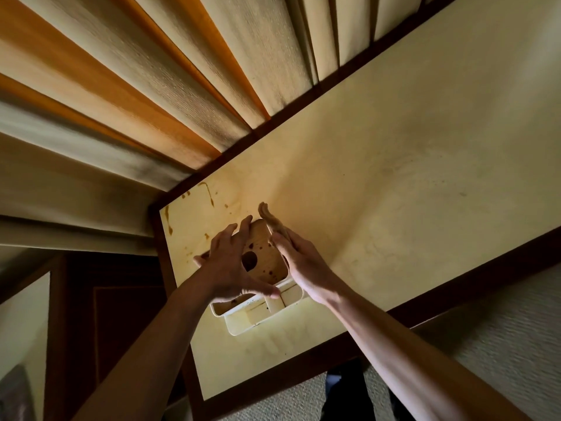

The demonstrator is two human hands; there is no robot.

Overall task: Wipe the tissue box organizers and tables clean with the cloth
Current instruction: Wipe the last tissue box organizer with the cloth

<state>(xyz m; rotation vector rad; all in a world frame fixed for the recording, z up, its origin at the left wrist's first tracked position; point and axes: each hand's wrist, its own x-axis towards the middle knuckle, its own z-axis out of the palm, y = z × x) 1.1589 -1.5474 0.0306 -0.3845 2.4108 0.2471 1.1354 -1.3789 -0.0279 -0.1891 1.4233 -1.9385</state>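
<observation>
Two hands are on the tissue box organizer (264, 287): the left hand (230, 268) lies over its wooden lid (265, 253) with spread fingers curled at the edges, holding it, and the right hand (299, 256) presses flat and straight against the right side. This white organizer stands near the left end of the pale table (394, 177), where brown stains (209, 192) mark the corner. Striped curtains (136, 86) hang behind the table.
</observation>
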